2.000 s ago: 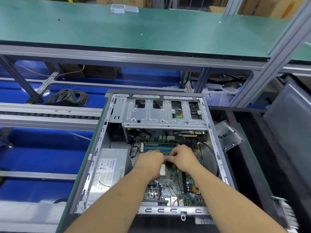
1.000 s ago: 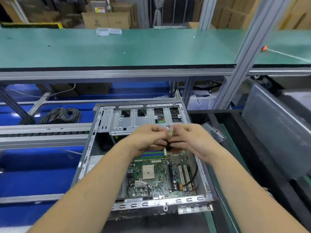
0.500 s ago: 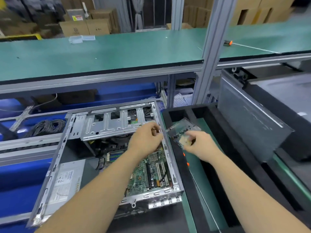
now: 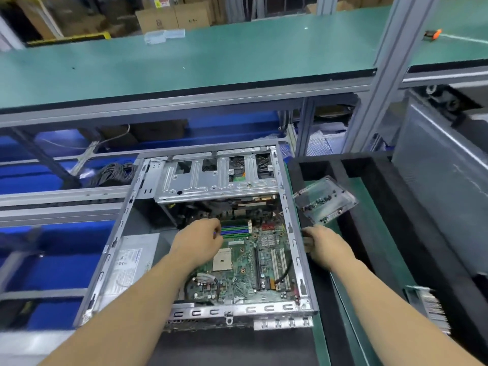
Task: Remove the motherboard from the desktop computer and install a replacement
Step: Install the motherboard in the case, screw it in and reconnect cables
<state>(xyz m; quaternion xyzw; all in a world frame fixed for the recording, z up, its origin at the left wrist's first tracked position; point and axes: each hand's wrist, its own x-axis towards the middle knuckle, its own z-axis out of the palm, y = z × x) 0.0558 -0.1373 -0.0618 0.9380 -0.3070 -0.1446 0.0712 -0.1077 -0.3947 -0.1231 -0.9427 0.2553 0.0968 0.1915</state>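
Workbench (image 4: 184, 64) shelving in green spans the far side, and below it the open desktop computer (image 4: 118, 233) lies on its side with its cavity facing up. A steel drive cage (image 4: 211, 183) roofs the far end of that cavity, and a grey power supply (image 4: 132, 262) fills the left part. To the right of the case sits a black foam tray (image 4: 369, 233) with a clear plastic box (image 4: 324, 199) of small parts resting in it.

Motherboard (image 4: 245, 270) lies flat on the case floor, still seated, its long axis running from the near rear panel toward the cage. Its far edge tucks under the cage, so I judge it must slide toward the viewer before it can lift; the case's right wall stands close along its right side.

Left hand (image 4: 198, 244) hovers over the board's left side, next to the memory slots (image 4: 235, 229) and the bare CPU socket (image 4: 221, 262), fingers loosely curled and holding nothing that I can see. It is the nearer hand. Right hand (image 4: 327, 247) sits just outside the right wall, over the tray edge; its fingers seem to close on something small and pale, but blur keeps me from saying what.
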